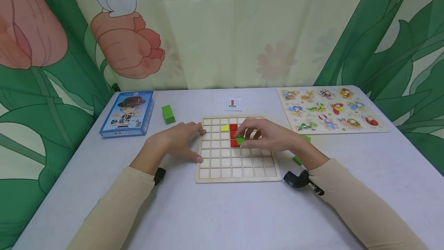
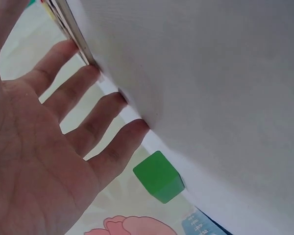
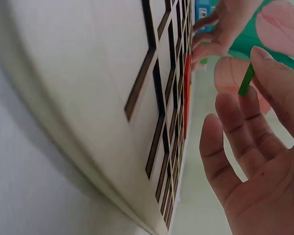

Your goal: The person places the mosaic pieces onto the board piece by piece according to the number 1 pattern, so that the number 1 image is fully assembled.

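Note:
A wooden grid board (image 1: pixel 215 173) lies on the table, with a column of red tiles (image 1: pixel 234 127) and a yellow triangular tile (image 1: pixel 225 128) beside its top. My right hand (image 1: pixel 268 134) pinches a thin green tile (image 1: pixel 240 141) between thumb and index finger, over the lower red tiles; its other fingers are loosely bent in the right wrist view. At the board's left edge my left hand (image 1: pixel 178 142) rests with fingers spread, thumb and index fingertip touching the frame. A green block (image 2: pixel 159 176) stands beyond its fingers in the left wrist view.
Behind the board lies a small pattern card (image 1: pixel 232 104). A blue game box (image 1: pixel 126 115) sits at the back left, an insect picture board (image 1: pixel 313 117) at the back right. Loose green pieces (image 1: pixel 297 160) lie near my right wrist, partly covered by it.

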A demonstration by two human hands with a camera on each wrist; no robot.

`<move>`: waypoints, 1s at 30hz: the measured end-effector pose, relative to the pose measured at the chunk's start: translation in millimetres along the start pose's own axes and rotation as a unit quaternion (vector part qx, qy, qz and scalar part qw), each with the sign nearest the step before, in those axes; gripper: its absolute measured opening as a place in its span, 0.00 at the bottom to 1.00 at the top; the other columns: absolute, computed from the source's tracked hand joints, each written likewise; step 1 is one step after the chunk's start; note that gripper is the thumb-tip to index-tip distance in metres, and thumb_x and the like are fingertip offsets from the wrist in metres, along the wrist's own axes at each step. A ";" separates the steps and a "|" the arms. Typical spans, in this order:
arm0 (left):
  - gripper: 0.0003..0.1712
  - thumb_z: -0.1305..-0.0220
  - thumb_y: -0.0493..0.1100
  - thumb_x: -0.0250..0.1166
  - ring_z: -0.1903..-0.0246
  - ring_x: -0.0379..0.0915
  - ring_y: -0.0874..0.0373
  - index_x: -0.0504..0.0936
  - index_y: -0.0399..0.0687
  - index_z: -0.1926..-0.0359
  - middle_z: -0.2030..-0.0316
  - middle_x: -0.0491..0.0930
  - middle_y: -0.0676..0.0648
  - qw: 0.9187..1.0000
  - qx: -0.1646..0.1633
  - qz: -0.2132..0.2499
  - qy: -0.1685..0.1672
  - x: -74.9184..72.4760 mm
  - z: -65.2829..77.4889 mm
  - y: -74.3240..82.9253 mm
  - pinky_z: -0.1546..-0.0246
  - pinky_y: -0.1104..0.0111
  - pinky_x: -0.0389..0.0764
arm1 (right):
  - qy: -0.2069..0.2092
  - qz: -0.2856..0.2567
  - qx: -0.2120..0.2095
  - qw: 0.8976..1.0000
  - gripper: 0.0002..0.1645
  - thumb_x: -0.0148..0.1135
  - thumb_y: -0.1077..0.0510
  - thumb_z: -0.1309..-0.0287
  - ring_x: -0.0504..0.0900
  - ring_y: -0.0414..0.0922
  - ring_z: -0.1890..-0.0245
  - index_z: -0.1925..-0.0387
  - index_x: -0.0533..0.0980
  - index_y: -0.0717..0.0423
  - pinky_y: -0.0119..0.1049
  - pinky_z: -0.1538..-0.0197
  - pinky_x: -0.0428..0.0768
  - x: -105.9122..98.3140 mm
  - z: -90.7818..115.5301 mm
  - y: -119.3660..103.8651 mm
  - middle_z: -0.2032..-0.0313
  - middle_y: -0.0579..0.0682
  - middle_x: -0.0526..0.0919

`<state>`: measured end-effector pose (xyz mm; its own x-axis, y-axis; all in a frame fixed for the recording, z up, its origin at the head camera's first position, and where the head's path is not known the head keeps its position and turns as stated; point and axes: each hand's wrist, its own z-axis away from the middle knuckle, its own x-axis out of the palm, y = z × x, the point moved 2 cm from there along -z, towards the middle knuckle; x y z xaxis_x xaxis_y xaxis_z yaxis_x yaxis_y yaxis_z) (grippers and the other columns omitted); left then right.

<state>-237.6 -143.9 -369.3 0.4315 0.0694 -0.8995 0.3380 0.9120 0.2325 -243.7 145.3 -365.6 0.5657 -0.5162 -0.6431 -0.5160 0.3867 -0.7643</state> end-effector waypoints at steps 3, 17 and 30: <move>0.54 0.53 0.69 0.79 0.28 0.61 0.44 0.67 0.59 0.28 0.25 0.64 0.47 1.000 -0.004 -0.003 -0.002 0.7 0.2 -0.8 0.31 0.45 0.69 | -0.008 -0.003 -0.010 1.000 0.17 0.72 0.57 0.36 0.82 0.46 0.53 0.47 0.81 0.53 0.45 0.50 0.85 5.4 -3.0 0.0 0.52 0.44 0.82; 0.54 0.53 0.70 0.79 0.28 0.61 0.43 0.67 0.60 0.28 0.26 0.65 0.48 1.000 0.006 -0.005 0.003 -0.8 1.1 -1.9 0.31 0.44 0.68 | -0.030 0.005 -0.016 0.999 0.16 0.72 0.54 0.36 0.82 0.44 0.56 0.49 0.81 0.49 0.39 0.53 0.84 17.1 -10.7 -3.7 0.55 0.42 0.82; 0.54 0.53 0.69 0.79 0.30 0.63 0.43 0.67 0.57 0.29 0.27 0.66 0.46 1.000 0.018 0.002 0.003 -1.5 0.7 0.7 0.31 0.45 0.69 | -0.030 0.042 -0.035 0.998 0.16 0.71 0.54 0.35 0.80 0.44 0.57 0.48 0.82 0.52 0.41 0.55 0.83 16.4 -22.4 -12.6 0.57 0.39 0.83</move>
<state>-237.5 -143.6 -367.6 0.4285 0.0750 -0.9004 0.3657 0.8969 0.2487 -242.3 114.8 -365.5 0.5549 -0.4377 -0.7075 -0.6056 0.3706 -0.7042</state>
